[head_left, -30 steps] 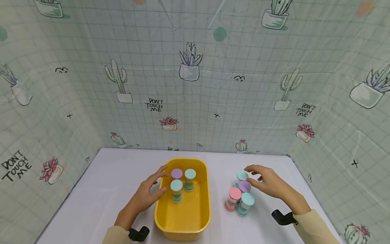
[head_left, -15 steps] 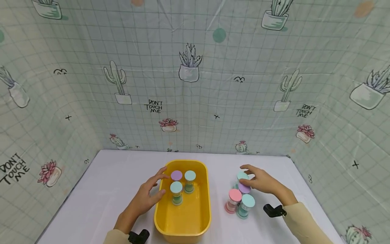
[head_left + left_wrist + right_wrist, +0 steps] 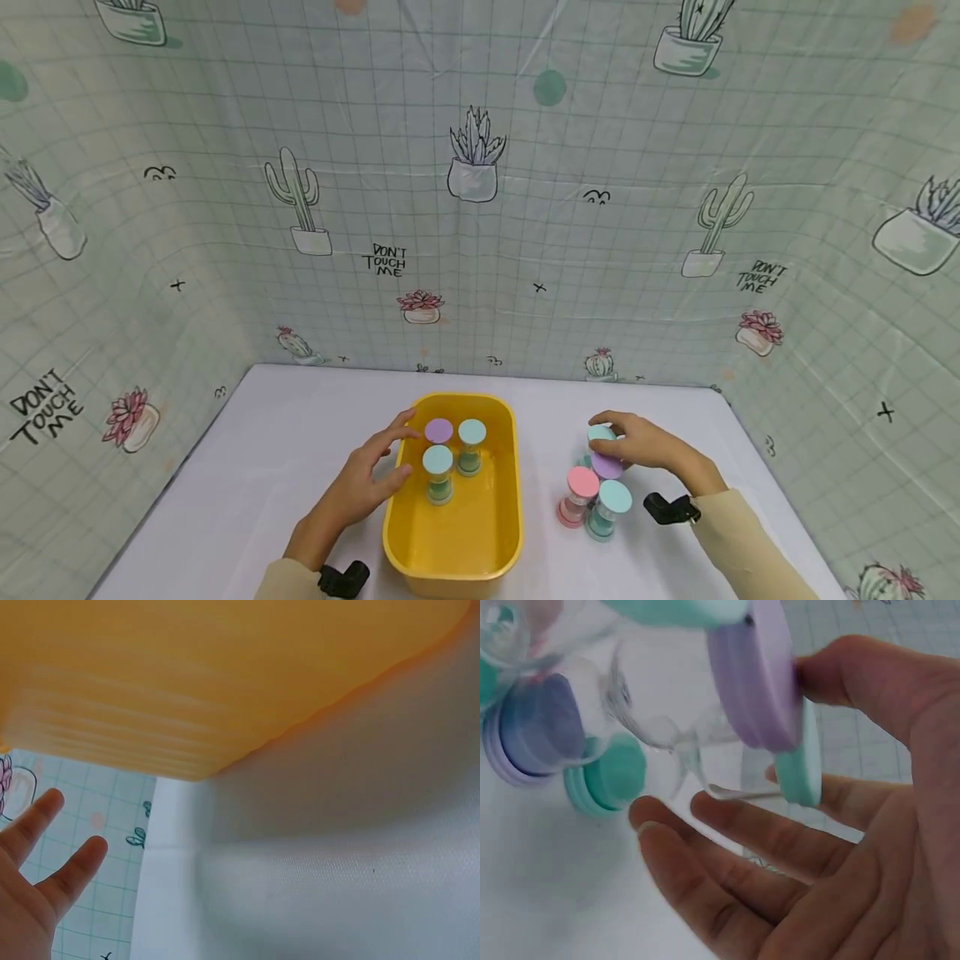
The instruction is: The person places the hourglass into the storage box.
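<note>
Small hourglasses with pastel caps stand in a cluster at the right of the head view: pink (image 3: 582,483), teal (image 3: 615,498), purple (image 3: 607,467) and, at the back, another teal one (image 3: 601,433). My right hand (image 3: 651,443) has thumb and index finger bent round the back teal one's cap. In the right wrist view the thumb lies against the purple cap (image 3: 757,675), and the other fingers curve loosely below the teal cap (image 3: 801,769). At the yellow tub's (image 3: 390,542) left rim, my left hand (image 3: 358,487) spreads its fingers, holding nothing.
Inside the tub, towards its back, stand a purple-capped hourglass (image 3: 438,431) and two teal-capped ones (image 3: 472,433). A white-covered table (image 3: 300,417) lies under everything. Patterned cloth (image 3: 525,217) encloses the back and sides.
My right hand has moved left and slightly down onto the back teal hourglass, its thumb coming in beside the purple cap. The left hand stays at the tub's rim.
</note>
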{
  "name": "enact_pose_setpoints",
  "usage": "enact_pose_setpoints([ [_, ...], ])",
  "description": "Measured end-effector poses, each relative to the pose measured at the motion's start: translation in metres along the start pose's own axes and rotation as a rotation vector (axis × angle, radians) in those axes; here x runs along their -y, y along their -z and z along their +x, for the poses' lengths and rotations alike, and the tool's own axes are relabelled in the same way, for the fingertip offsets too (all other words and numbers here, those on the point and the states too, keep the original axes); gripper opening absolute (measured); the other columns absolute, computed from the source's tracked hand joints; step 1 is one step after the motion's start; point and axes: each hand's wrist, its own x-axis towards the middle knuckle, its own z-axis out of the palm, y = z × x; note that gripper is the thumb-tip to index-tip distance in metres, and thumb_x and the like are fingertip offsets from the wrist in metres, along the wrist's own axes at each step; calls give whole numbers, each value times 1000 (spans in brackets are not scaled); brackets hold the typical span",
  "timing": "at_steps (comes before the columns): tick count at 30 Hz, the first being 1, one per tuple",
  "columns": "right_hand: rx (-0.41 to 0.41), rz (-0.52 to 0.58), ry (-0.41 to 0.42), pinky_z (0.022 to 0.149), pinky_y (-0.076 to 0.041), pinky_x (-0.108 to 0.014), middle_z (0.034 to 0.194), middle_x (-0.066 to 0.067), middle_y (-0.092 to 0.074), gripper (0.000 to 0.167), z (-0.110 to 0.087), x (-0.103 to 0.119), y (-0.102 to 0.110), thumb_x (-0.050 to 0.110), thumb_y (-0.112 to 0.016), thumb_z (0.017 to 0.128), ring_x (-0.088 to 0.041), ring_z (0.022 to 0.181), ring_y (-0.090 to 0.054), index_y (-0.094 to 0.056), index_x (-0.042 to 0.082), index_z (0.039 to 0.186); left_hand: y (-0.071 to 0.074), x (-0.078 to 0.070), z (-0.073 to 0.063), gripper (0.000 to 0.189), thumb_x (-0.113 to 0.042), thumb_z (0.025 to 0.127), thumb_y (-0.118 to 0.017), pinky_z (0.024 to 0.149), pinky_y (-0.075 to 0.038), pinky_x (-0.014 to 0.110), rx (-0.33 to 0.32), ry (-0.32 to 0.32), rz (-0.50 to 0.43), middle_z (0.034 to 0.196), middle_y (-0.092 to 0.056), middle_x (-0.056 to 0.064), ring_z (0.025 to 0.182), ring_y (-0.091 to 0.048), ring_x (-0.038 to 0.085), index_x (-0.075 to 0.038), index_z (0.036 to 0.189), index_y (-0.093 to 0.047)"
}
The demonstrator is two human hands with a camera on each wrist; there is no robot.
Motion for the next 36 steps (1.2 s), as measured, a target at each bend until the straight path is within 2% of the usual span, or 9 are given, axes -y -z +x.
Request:
enact_pose_setpoints([
  [6, 36, 39, -91, 78, -63, -44, 131, -33, -59, 69, 3, -1, 7, 36, -72, 92, -25, 92, -71, -49, -4, 143, 1, 0, -1, 37, -20, 98, -64, 100, -48, 66, 9, -10, 4, 166, -38, 9, 148, -40, 43, -19, 134, -60],
  [9, 42, 62, -105, 78, -62, -42, 124, -27, -63, 66, 4, 1, 9, 34, -74, 91, -23, 91, -70, -52, -3, 141, 0, 1, -2, 36, -19, 98, -64, 100, -49, 66, 11, -4, 8, 166, -38, 9, 148, -40, 43, -19, 134, -60],
  [14, 44, 63, -75, 77, -63, -39, 110, -14, -69, 63, 8, 2, 8, 30, -75, 92, -20, 88, -70, -53, -5, 139, -2, 2, -4, 35, -17, 97, -64, 100, -49, 66, 0, 2, 5, 165, -39, 9, 147, -40, 44, -19, 132, -61],
  [20, 15, -11, -40, 76, -62, -42, 120, -24, -68, 64, 10, 5, 13, 32, -74, 92, -26, 95, -71, -52, -5, 139, -1, 1, 0, 36, -16, 97, -64, 99, -49, 66, 2, -6, 1, 165, -39, 10, 147, -40, 44, -17, 132, -61],
  [24, 9, -18, -28, 77, -63, -44, 129, -30, -62, 65, 9, 7, 13, 28, -75, 92, -27, 95, -72, -50, -5, 141, 0, 0, 2, 36, -16, 97, -64, 100, -49, 66, -4, -6, 3, 165, -39, 10, 147, -40, 44, -16, 133, -61],
  [27, 11, 0, -36, 79, -63, -42, 128, -28, -62, 62, 10, 6, 11, 25, -76, 91, -24, 92, -71, -51, -5, 140, 0, 1, 1, 36, -17, 97, -64, 100, -49, 65, 2, -1, 18, 165, -39, 9, 147, -41, 43, -18, 133, -60],
  [32, -18, 5, 2, 79, -63, -38, 118, -18, -67, 50, 11, 4, 10, 22, -77, 90, -19, 90, -70, -62, -5, 129, -1, 1, 0, 36, -16, 97, -65, 99, -49, 65, -2, -10, 19, 165, -39, 10, 146, -42, 44, -18, 133, -60],
  [36, -28, 4, 12, 80, -63, -38, 124, -21, -68, 51, 10, 4, 10, 23, -78, 91, -19, 93, -72, -64, -5, 131, -2, 1, 0, 36, -16, 97, -64, 99, -49, 66, -3, -14, 18, 165, -39, 10, 146, -42, 44, -18, 132, -61],
])
